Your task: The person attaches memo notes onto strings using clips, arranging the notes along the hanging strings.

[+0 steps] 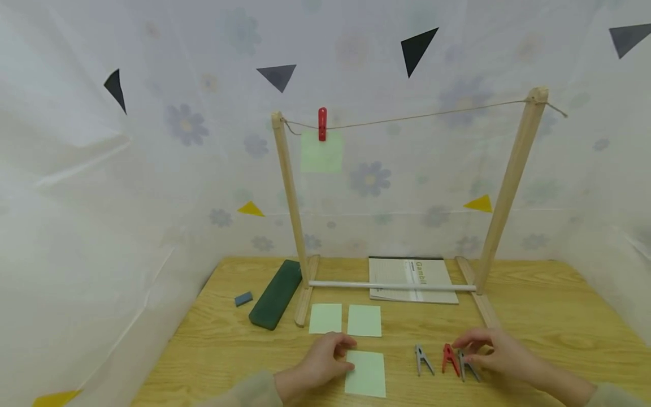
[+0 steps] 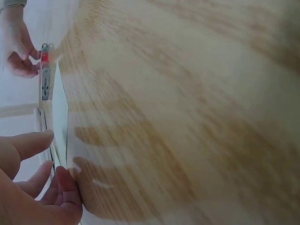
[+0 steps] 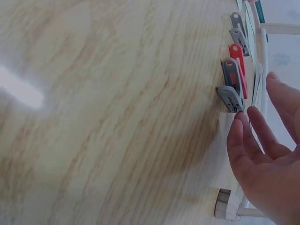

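Note:
A pale green paper square (image 1: 365, 374) lies at the front of the table. Beside its left edge is my left hand (image 1: 325, 357), thumb at the paper and fingers apart from the thumb; the left wrist view shows the fingertips (image 2: 68, 180) low by the tabletop. My right hand (image 1: 503, 353) is by a grey clothespin (image 1: 468, 366), its thumb and fingers spread around the upper end without closing. Left of that stand a red clothespin (image 1: 450, 360) and another grey clothespin (image 1: 424, 359). Two more green paper squares (image 1: 325, 319) lie behind.
A wooden frame (image 1: 511, 186) holds a string (image 1: 407, 118), where a red clothespin (image 1: 322, 124) pins a green paper square (image 1: 321, 157). Behind its white bar (image 1: 346, 284) lies a notepad (image 1: 391, 271). A dark green case (image 1: 277, 295) and a blue eraser (image 1: 243, 299) are at left.

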Demonstrator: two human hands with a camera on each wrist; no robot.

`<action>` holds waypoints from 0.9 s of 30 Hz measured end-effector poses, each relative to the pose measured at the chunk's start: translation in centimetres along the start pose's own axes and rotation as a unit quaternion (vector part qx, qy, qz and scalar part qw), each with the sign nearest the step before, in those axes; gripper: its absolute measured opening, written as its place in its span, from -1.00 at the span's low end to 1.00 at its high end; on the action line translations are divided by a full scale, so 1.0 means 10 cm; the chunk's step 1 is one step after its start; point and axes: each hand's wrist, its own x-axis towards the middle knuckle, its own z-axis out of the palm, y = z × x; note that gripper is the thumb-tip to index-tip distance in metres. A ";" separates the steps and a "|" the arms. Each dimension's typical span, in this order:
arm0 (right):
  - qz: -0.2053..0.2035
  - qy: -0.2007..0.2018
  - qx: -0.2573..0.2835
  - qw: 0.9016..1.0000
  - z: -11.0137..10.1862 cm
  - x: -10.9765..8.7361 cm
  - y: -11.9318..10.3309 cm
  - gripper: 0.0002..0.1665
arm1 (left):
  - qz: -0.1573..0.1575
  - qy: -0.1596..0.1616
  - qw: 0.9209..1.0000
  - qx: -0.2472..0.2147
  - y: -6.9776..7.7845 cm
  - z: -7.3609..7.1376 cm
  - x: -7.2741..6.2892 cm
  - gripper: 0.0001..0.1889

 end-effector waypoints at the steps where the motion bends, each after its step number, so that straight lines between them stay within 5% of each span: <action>1: 0.008 -0.002 0.003 1.000 0.00 -0.01 0.00 -0.71 | 0.001 0.000 1.000 0.001 0.00 0.00 0.01 -0.63; 5: 0.024 -0.004 0.000 1.000 0.00 -0.03 -0.02 -0.69 | 0.003 -0.003 1.000 0.014 -0.01 0.00 0.02 -0.59; 12: -0.019 -0.010 -0.049 0.999 0.01 -0.08 -0.02 -0.59 | 0.001 -0.015 0.999 0.039 -0.01 0.01 0.02 -0.55; 27: -0.019 -0.043 -0.023 0.999 0.00 -0.13 -0.02 -0.53 | -0.006 -0.032 0.999 0.038 -0.03 0.01 0.05 -0.56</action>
